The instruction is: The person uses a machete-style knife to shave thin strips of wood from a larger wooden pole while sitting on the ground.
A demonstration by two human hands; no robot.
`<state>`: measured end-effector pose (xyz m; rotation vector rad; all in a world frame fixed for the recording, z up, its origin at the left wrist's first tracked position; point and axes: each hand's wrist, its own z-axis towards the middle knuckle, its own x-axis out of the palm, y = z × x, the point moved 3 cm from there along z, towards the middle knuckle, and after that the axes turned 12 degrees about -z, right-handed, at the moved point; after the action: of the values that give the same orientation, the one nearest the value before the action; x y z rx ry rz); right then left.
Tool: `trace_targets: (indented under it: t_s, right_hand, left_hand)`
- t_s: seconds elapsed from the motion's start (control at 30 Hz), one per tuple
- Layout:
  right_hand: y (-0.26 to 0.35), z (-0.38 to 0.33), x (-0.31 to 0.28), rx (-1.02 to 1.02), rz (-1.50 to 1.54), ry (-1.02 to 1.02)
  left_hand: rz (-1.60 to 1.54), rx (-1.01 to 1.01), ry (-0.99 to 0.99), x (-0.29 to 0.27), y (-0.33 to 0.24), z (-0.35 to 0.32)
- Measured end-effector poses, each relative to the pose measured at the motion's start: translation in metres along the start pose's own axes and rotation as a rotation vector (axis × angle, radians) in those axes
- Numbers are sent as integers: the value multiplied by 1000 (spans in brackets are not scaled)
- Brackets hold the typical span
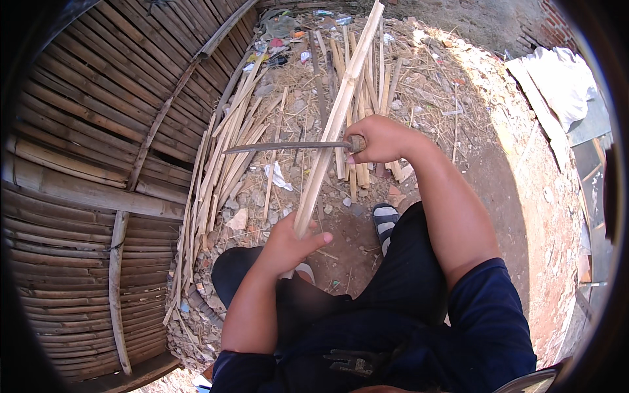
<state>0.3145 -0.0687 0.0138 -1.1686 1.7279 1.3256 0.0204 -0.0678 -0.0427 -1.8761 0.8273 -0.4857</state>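
My left hand (288,243) is closed around the near end of a long split bamboo piece (334,124), its thumb sticking out to the right. The bamboo slants up and away toward the far right, its pale hollow side showing. In my right hand (381,139) is the handle of a machete (282,147), fingers wrapped round it. The long dark blade points left and lies across the bamboo around its middle. Whether the edge touches or bites into the bamboo I cannot tell.
A bamboo slat wall (85,150) stands on the left. Beside it lies a heap of thin bamboo strips (226,157); more split lengths (386,98) lie ahead on the littered ground. A white cloth (563,82) hangs over boards at the far right. A sandaled foot (385,223) rests below the machete handle.
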Motion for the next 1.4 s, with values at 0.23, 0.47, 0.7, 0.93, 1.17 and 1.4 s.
trace_targets:
  t_s: [0.23,0.47,0.7,0.93,1.17,1.4]
  right_hand:
    - [-44,7,-1,231,-90,-362]
    - [20,-11,0,-117,-121,-43]
    - [-26,7,-2,125,-74,-283]
    - [-37,-1,-4,133,-38,-538]
    - [21,-6,-5,-46,-172,1]
    - [-53,19,-1,330,-8,-378]
  left_hand:
    - [26,-9,-2,0,-1,1]
    - [51,-27,-1,0,-5,-2]
    - [30,6,-10,-3,-1,0]
    - [51,-10,-4,-2,-4,-3]
    - [37,-19,-10,-3,0,-2]
    - [11,-39,-12,-2,-3,-2]
